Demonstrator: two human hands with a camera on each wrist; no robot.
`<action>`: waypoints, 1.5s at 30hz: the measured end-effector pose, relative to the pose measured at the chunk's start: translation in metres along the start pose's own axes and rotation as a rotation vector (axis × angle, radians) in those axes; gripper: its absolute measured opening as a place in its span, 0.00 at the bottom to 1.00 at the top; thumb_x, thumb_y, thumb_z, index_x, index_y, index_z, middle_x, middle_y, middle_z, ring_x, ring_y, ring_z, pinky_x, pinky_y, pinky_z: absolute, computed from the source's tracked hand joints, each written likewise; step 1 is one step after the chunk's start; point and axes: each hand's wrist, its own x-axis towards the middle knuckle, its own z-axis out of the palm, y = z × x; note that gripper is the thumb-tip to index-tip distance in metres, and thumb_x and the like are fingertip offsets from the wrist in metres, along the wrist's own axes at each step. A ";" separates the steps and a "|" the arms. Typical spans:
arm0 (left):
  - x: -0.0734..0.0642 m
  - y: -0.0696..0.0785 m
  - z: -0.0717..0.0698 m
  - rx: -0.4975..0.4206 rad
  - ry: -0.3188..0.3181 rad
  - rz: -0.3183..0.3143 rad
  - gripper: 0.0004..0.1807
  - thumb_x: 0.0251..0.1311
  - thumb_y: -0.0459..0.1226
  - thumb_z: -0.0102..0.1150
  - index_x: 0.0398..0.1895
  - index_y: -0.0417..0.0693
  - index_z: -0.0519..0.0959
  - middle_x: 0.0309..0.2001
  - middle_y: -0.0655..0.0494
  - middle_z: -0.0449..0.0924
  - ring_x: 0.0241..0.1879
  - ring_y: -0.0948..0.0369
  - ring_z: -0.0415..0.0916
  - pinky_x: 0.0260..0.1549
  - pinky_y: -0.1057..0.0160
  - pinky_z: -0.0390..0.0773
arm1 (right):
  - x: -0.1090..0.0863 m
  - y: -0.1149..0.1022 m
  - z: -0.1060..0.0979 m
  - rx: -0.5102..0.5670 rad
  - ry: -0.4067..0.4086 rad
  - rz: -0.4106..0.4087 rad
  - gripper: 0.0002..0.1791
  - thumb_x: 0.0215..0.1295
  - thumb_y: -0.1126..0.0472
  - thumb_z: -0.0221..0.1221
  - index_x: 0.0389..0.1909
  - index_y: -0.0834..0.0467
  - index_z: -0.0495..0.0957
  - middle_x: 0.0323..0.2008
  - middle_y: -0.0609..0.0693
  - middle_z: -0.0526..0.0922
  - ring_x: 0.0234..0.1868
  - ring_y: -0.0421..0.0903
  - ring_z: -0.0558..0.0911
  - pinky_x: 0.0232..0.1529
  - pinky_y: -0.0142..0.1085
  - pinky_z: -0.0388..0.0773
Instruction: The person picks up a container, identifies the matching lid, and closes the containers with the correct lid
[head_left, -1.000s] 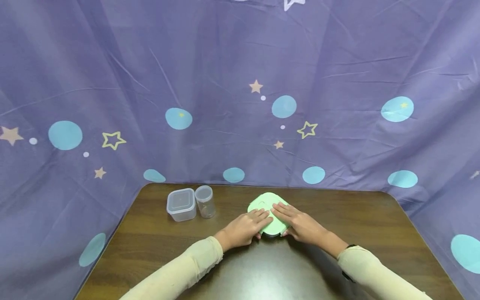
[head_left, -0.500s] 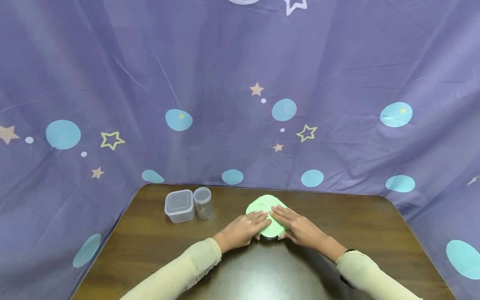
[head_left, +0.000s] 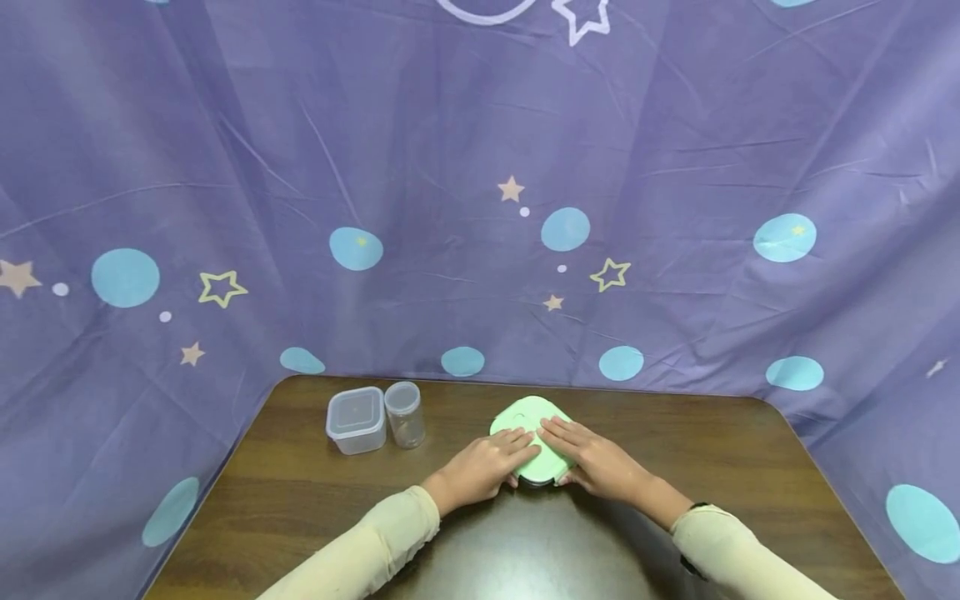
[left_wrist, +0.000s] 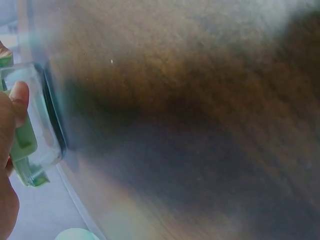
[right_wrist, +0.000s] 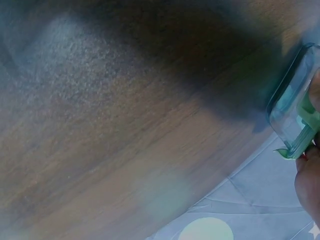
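A food container with a light green lid [head_left: 529, 408] and clear glass walls [left_wrist: 49, 145] sits on the table, toward its far side. My left hand [head_left: 478, 468] grips its left side, fingers across the lid and thumb on a green side flap [left_wrist: 25, 142]. From the right, my right hand [head_left: 603, 465] holds it likewise, fingers flat over the lid and thumb low at the edge. Part of another green flap [right_wrist: 309, 119] shows beside the glass in the right wrist view. The fingers hide much of the lid's near half.
To the left stand a square clear plastic box [head_left: 357, 421] with a lid and a clear round jar [head_left: 406, 417], side by side. The brown wooden table [head_left: 675, 433] ends at a purple curtain [head_left: 450, 167] printed with stars and dots.
The head view has tilted up slightly, so the whole scene sits a little lower. Both hands keep their places on the container.
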 end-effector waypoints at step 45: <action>0.001 0.000 -0.001 -0.001 -0.074 -0.038 0.38 0.53 0.40 0.74 0.70 0.49 0.73 0.68 0.50 0.76 0.69 0.54 0.74 0.70 0.60 0.70 | -0.004 -0.008 0.003 -0.060 0.040 0.070 0.47 0.51 0.50 0.74 0.71 0.65 0.70 0.70 0.62 0.73 0.69 0.61 0.74 0.66 0.53 0.75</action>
